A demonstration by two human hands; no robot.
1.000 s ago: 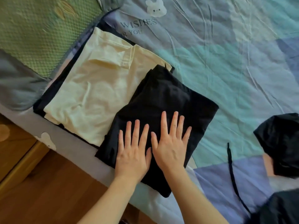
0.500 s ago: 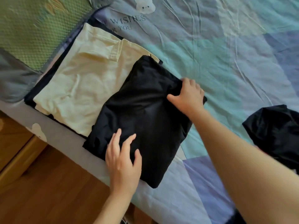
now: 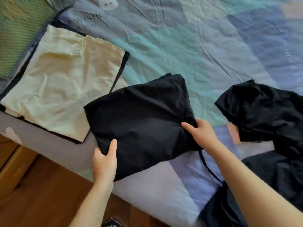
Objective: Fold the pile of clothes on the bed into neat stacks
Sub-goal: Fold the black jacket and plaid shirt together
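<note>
A folded black garment [image 3: 141, 115] is raised slightly off the bed, near its front edge. My left hand [image 3: 105, 159] grips its near left edge, thumb on top and fingers underneath. My right hand [image 3: 201, 133] grips its right edge the same way. To the left lies a folded cream garment [image 3: 62, 89] on top of a dark folded piece [image 3: 122, 69], forming a stack. Unfolded black clothes [image 3: 268, 112] lie crumpled at the right, with more black fabric [image 3: 229, 210] at the lower right.
The bed has a blue and teal patchwork sheet [image 3: 188, 46] with printed words and a bunny. A green quilted pillow [image 3: 18, 30] sits at the upper left. Wooden floor [image 3: 41, 194] and a wooden bedside unit [image 3: 9, 161] lie below the bed's edge.
Both hands went from pressing flat on the black garment to gripping its edges. The garment has come off the cream stack and moved right, toward the bed's front edge.
</note>
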